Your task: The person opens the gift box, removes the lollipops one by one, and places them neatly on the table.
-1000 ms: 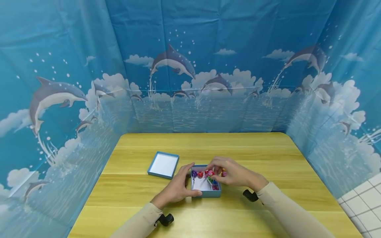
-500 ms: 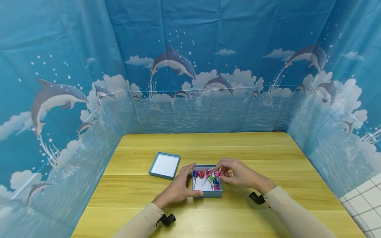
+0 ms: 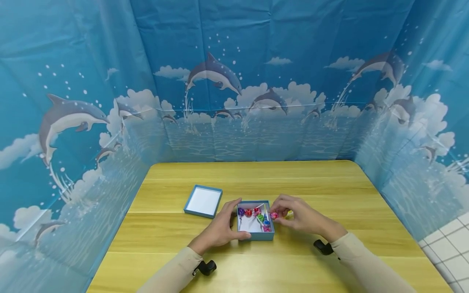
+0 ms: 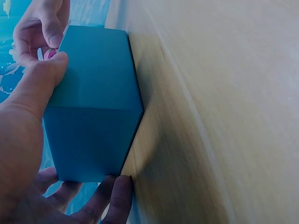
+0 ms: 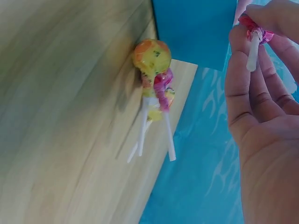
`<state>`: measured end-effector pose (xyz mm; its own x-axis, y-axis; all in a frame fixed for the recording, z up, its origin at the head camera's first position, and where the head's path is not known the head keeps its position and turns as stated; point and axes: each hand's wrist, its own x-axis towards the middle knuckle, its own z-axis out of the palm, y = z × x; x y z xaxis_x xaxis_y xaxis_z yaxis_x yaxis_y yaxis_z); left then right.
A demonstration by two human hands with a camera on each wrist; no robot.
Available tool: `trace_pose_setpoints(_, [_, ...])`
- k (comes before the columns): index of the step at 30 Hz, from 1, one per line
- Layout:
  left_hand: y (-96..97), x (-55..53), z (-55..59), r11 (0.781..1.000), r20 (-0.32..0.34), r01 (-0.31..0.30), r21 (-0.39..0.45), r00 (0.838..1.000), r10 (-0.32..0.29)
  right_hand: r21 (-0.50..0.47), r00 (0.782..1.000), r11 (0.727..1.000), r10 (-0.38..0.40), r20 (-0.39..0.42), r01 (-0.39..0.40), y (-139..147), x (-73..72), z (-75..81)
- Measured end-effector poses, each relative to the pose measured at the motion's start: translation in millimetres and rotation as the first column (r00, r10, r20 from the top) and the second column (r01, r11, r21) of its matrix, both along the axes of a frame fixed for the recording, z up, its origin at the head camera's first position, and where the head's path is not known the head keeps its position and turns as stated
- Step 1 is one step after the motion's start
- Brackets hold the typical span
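1. Lollipop (image 3: 274,215), round and pink-wrapped, is pinched in the right hand (image 3: 300,216), just beside a blue box (image 3: 261,236) in the head view. The left hand (image 3: 221,231) grips the box's left side, thumb and fingers wide apart. Wrapped sweets (image 3: 260,218) lie inside; a shallow lid (image 3: 202,200) rests on the wood-grain table (image 3: 315,183).
2. Left wrist: smooth walls meet at a sharp corner, thumb at the rim.
3. Right wrist: white stick juts from crinkled wrapper; loose yellow and pink lollipops (image 5: 152,58) lie near the box.
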<state>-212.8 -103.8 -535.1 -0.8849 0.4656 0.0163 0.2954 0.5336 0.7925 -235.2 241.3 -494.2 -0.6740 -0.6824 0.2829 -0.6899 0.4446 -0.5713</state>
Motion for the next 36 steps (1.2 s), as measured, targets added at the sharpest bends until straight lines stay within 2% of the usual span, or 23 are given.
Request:
trace_pose_setpoints(6, [-0.8,0.4,-1.3,1.0,0.001,-0.004,-0.003,1.0,0.004,0.02,1.0,1.0,-0.022,0.002,0.021,7,2.1,-5.5])
trace_pose_setpoints(12, [-0.5,0.5,-2.2,1.0,0.005,-0.002,-0.003,1.0,0.002,0.039,0.997,0.997,-0.066,0.051,0.064,16,4.2,-12.0])
trace_pose_setpoints(19, [-0.5,-0.3,-1.1,1.0,0.011,-0.001,0.004,1.0,0.001,0.03,0.994,0.996,-0.082,0.076,0.08,25,3.7,-20.6])
trace_pose_setpoints(27, [-0.6,-1.4,-0.5,1.0,0.011,-0.003,-0.004,1.0,0.003,0.058,0.998,0.996,-0.068,0.002,0.067,27,0.5,-27.1])
trace_pose_setpoints(36, [-0.7,-1.7,0.1,1.0,0.014,-0.003,-0.002,1.0,0.003,0.146,0.998,0.987,-0.068,-0.017,0.07,27,-0.5,-30.6])
